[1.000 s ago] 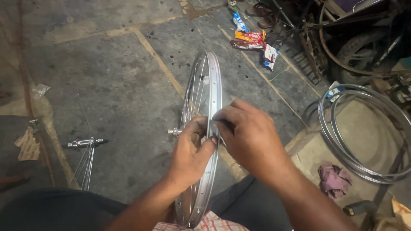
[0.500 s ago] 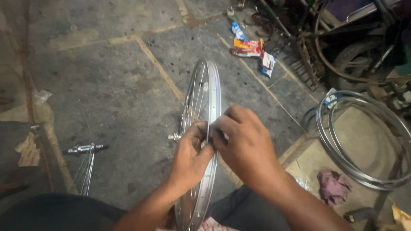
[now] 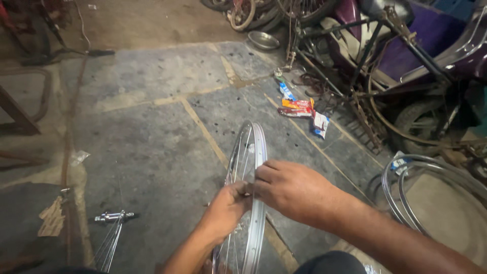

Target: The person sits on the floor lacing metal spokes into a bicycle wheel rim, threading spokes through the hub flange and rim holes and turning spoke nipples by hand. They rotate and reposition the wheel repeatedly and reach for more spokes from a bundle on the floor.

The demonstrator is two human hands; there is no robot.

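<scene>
Hub (image 3: 114,217): a spoked hub lies on the floor (image 3: 152,147), well left of the grip, untouched.
Left hand (image 3: 225,210): grip closed on the spokes just inside the rim, thumb side against the right fingers.
Wheel (image 3: 256,152): a silver bicycle wheel stands upright on edge between the person's knees, the rim running up through both grips; the spokes (image 3: 242,157) look laced already, no tyre on it.
Right hand (image 3: 294,190): fingers pinched narrow at the rim's inner edge, touching the left hand; what they pinch is too small to tell.
Progress: by my judgement the wheel is built and the hands are working on one spoke at the rim; how many are left cannot be told.
Wrappers (image 3: 299,109): beyond the grip, on the floor.
Bare rims (image 3: 406,187): stacked to the right of the grip, apart.
</scene>
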